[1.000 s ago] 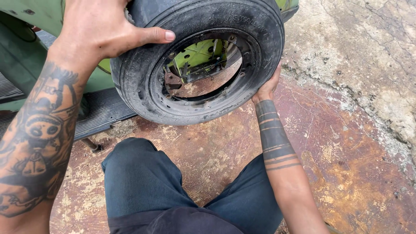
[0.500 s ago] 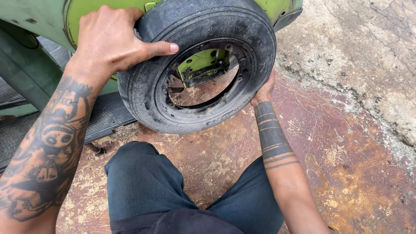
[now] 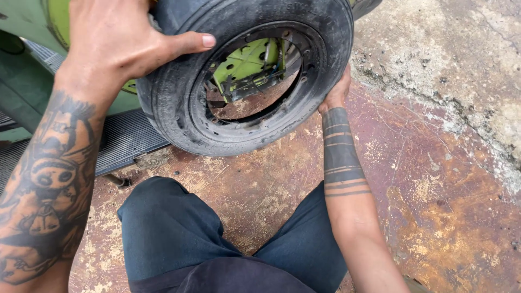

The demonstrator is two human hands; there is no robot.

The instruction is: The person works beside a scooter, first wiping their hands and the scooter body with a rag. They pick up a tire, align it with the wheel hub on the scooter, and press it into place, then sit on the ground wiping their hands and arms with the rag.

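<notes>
Nearest, dark trousers point(image 3: 163, 239) cover the bent knees above the rust-stained concrete floor point(image 3: 434, 217), and both tattooed forearms run out of frame. The left hand point(image 3: 116, 40) lies spread on the black tyre point(image 3: 179, 108), thumb stretched along its sidewall, fingers cut off. The right hand point(image 3: 336, 92) grips the far edge, fingers hidden; beyond, a green vehicle body point(image 3: 27, 81) shows through the hub.

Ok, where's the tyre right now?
In the head view the black tyre sits top centre, held off the stained floor against the green vehicle body, with the left hand on its upper left and the right hand at its right edge.
</notes>
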